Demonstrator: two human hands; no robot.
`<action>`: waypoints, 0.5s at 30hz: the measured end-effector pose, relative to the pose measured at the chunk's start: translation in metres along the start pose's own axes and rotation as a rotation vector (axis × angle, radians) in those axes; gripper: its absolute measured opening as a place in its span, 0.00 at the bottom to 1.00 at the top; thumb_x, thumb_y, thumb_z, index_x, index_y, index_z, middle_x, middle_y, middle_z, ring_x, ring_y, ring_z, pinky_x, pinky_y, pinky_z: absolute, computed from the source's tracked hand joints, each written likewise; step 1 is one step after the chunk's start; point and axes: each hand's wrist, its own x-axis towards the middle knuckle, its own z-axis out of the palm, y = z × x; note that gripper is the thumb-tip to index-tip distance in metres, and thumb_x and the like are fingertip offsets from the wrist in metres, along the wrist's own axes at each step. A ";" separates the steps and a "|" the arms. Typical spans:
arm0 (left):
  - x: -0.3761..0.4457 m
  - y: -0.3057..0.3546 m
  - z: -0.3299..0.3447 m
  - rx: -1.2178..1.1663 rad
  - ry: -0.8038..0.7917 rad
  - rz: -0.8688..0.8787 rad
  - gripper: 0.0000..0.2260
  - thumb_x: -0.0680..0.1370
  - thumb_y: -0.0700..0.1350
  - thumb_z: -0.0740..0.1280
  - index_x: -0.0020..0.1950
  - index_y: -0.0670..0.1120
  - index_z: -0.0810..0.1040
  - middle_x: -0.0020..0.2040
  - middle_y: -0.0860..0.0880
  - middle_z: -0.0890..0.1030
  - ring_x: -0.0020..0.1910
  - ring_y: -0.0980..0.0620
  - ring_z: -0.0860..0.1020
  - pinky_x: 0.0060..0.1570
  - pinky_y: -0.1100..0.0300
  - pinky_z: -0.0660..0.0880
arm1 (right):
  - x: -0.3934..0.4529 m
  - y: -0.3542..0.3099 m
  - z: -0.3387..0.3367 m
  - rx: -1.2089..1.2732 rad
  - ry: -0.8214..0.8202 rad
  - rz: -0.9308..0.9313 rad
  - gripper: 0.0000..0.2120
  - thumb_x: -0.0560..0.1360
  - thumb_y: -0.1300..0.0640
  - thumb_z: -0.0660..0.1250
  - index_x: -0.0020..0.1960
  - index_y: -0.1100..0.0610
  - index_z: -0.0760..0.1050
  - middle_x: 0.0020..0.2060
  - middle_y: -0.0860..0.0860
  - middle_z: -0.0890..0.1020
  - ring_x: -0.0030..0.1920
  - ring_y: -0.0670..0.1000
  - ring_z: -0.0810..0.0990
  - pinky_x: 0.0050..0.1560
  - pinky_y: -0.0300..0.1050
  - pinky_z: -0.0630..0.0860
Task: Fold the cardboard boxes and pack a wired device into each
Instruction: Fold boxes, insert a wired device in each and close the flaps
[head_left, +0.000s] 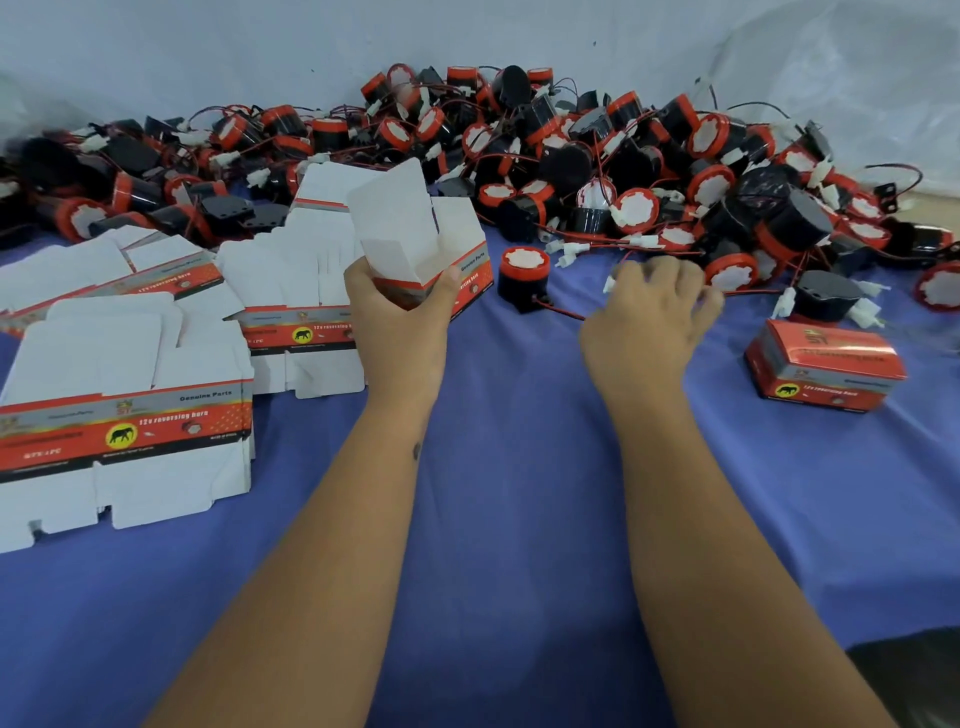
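Flats lie stacked at left, many unfolded. Left hand grips an erected box, top flaps open, empty (as far as shows). Right hand curls over wires by the horn pile; whether it pinches one, I cannot tell. One closed box sits right. Most work remains.

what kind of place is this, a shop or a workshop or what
Most likely a small packing station for hand work, not a shop. A heap of loose wired horns lies on a blue cloth, stacks of flat unfolded cartons printed "12v reversing horn" sit beside it, and one closed box is set aside.
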 end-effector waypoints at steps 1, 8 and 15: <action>0.000 0.000 0.001 0.009 -0.016 0.000 0.24 0.74 0.48 0.76 0.65 0.50 0.68 0.58 0.54 0.77 0.57 0.58 0.77 0.51 0.68 0.77 | -0.001 -0.006 0.002 0.039 -0.007 -0.064 0.18 0.72 0.64 0.61 0.62 0.60 0.72 0.62 0.59 0.71 0.67 0.60 0.64 0.69 0.56 0.56; -0.001 -0.003 0.005 0.070 -0.044 0.007 0.26 0.71 0.52 0.77 0.63 0.51 0.69 0.54 0.58 0.78 0.53 0.61 0.79 0.47 0.65 0.78 | 0.012 -0.047 0.026 0.324 -0.378 -0.209 0.35 0.78 0.57 0.62 0.79 0.49 0.49 0.74 0.61 0.58 0.70 0.64 0.63 0.65 0.57 0.64; 0.007 -0.008 -0.001 0.080 -0.035 -0.037 0.28 0.68 0.54 0.78 0.63 0.51 0.70 0.54 0.57 0.80 0.52 0.60 0.80 0.49 0.61 0.79 | 0.011 -0.045 0.038 0.410 -0.113 -0.169 0.16 0.75 0.50 0.68 0.59 0.53 0.69 0.56 0.54 0.75 0.56 0.59 0.74 0.54 0.52 0.68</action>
